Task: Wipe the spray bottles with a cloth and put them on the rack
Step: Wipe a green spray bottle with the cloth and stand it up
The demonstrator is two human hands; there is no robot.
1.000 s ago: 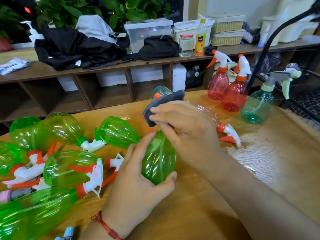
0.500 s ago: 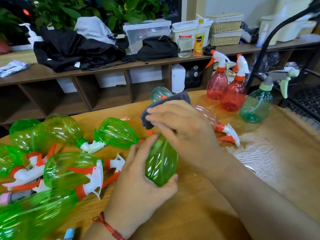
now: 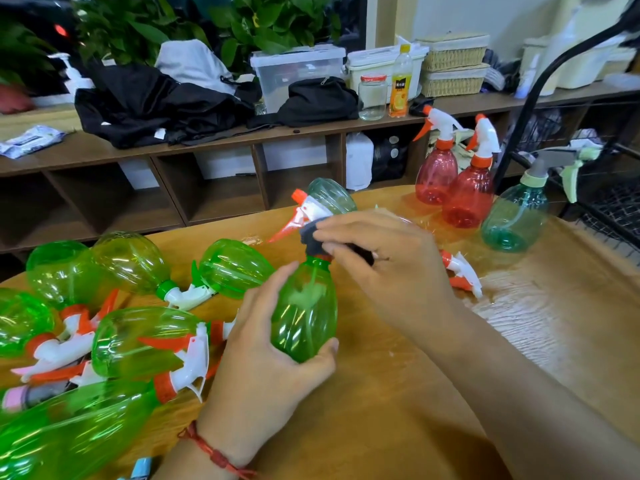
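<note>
The left hand (image 3: 263,362) had its grip clamped round the lower body of a green spray bottle (image 3: 304,313), thumb on the near side and fingers curled under the base. The bottle stood nearly upright, leaning slightly away. Whether its base touched the surface (image 3: 398,427) could not be told. Directly above that grip, the right hand (image 3: 388,268) pinched a dark cloth (image 3: 313,242) against the bottle's neck, just below the white and orange spray head (image 3: 304,211). Left of the left grip, a heap of green bottles (image 3: 138,341) lay on their sides, touching one another. Beyond the right grip, a teal bottle (image 3: 330,197) showed partly from behind the spray head. Just to the right of that grip, the white and orange nozzle (image 3: 462,275) of another lying bottle stuck out from behind the hand. Farther beyond and to the right, well apart from both grips, two red bottles (image 3: 469,199) stood upright side by side. A blue-green bottle (image 3: 516,220) stood beside them, near the black rack (image 3: 616,209).
</note>
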